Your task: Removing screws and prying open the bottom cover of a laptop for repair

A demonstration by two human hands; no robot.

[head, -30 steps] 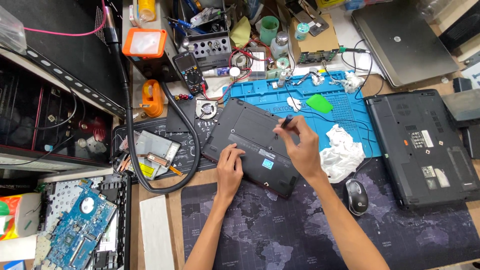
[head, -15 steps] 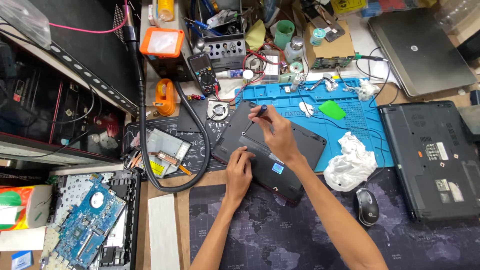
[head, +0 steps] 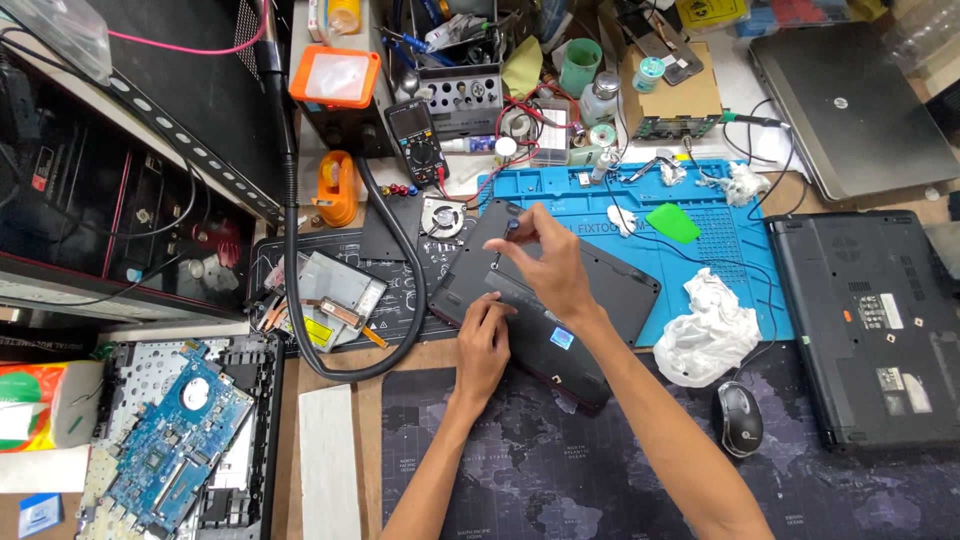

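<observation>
- Nearest lies a dark map-printed mat (head: pixel 560 470) on the bench, with a black mouse (head: pixel 738 418) to its right.
- The left hand (head: pixel 483 345) presses flat, fingers spread, on the near left part of a small black laptop (head: pixel 590 305) lying upside down at an angle, half on the dark mat, half on the blue work mat (head: pixel 720 235).
- The right hand (head: pixel 540 262) hovers over the laptop's far left corner, fingertips pinched on a small dark tool; its tip is too small to make out.
- Crumpled white tissue (head: pixel 708 325) sits just right of the laptop.
- Further right rests a bigger upturned black laptop (head: pixel 870 320).
- Far left, a cooling fan (head: pixel 441 216) and a multimeter (head: pixel 417 135).
</observation>
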